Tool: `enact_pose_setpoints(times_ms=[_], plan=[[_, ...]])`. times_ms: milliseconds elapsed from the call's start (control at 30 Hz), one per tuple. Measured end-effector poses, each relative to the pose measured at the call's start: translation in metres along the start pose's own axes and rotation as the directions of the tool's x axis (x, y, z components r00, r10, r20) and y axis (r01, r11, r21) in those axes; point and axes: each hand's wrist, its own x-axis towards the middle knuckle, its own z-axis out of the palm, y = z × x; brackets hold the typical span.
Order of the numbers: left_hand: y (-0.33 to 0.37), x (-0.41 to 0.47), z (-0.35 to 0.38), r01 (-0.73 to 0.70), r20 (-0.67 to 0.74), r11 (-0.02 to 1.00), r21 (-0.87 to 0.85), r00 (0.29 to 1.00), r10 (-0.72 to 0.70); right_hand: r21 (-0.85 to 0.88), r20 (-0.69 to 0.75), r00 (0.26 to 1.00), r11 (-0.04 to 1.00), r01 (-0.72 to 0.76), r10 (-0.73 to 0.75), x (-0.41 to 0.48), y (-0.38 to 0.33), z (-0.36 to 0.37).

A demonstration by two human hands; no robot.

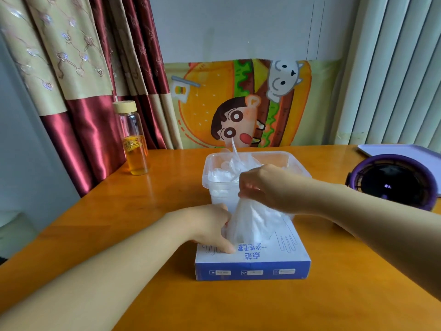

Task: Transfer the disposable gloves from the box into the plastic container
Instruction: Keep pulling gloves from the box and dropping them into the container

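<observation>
Gloves [253, 225] of thin clear film rise as one bunch out of the top of the single blue-and-white box [253, 263], which lies flat on the orange table [119, 211], nearest the viewer. The bunch forms a cone with its long axis close to upright. Its wide base sits at the box opening and its narrow tip points up and slightly toward 12 o'clock. How many sheets are in it cannot be told.

The left hand [210, 230] comes in from 8 o'clock and rests on the box top with its thumb pressed flat on the lid. Its bent fingers touch the bunch's left edge, and whether they pinch the film cannot be told. The right hand [265, 187] reaches in from 3 o'clock and pinches the cone's tip between thumb and fingertips.

Just beyond the box at 12 o'clock stands one clear plastic container [293, 163], its lid off. A heap of gloves too crumpled to count lies inside, and one strip pokes straight up.

At 10 o'clock, well apart, stands one upright glass bottle [133, 139] of amber liquid. At 2 o'clock sits one round purple device [391, 182], with one pale tray [401, 151] behind it.
</observation>
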Motion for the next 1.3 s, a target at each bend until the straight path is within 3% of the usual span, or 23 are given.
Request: enact_pose_setpoints(times_ms=[200,300,433,500,600,733,867,1033,1300], plan=[[0.001,-0.003,0.002,-0.032,-0.031,0.999,-0.021,0.999,0.031,-0.032,0.049,0.998,0.999,-0.039,0.040,0.004,0.004,-0.008],[-0.002,-0.004,0.006,-0.047,-0.060,0.997,-0.056,0.997,0.044,0.096,0.137,0.971,0.973,-0.209,0.195,-0.002,0.010,-0.015],[-0.004,-0.003,0.007,-0.048,-0.069,0.995,-0.084,0.997,0.042,0.052,0.377,0.834,0.890,-0.454,0.403,-0.022,0.027,-0.025],[-0.004,-0.002,0.006,-0.044,-0.063,0.995,-0.087,0.997,0.039,0.217,0.394,0.817,0.821,-0.528,0.421,-0.031,0.036,-0.026],[-0.004,-0.002,0.005,-0.034,-0.052,0.995,-0.093,0.998,0.029,0.457,0.212,0.848,0.718,-0.525,0.486,-0.038,0.043,-0.024],[-0.003,-0.002,0.005,-0.038,-0.047,0.995,-0.090,0.998,0.034,0.473,-0.070,0.864,0.779,-0.411,0.498,-0.042,0.042,-0.023],[-0.003,-0.001,0.007,-0.047,-0.044,0.995,-0.087,0.998,0.044,0.396,-0.216,0.876,0.859,-0.325,0.432,-0.041,0.036,-0.030],[-0.005,0.000,0.008,-0.030,-0.045,0.996,-0.083,0.999,0.027,0.288,-0.293,0.896,0.925,-0.249,0.333,-0.035,0.025,-0.038],[-0.006,0.000,0.009,-0.039,-0.040,0.997,-0.073,0.999,0.036,0.087,-0.490,0.855,0.986,-0.145,0.169,-0.021,0.008,-0.043]])
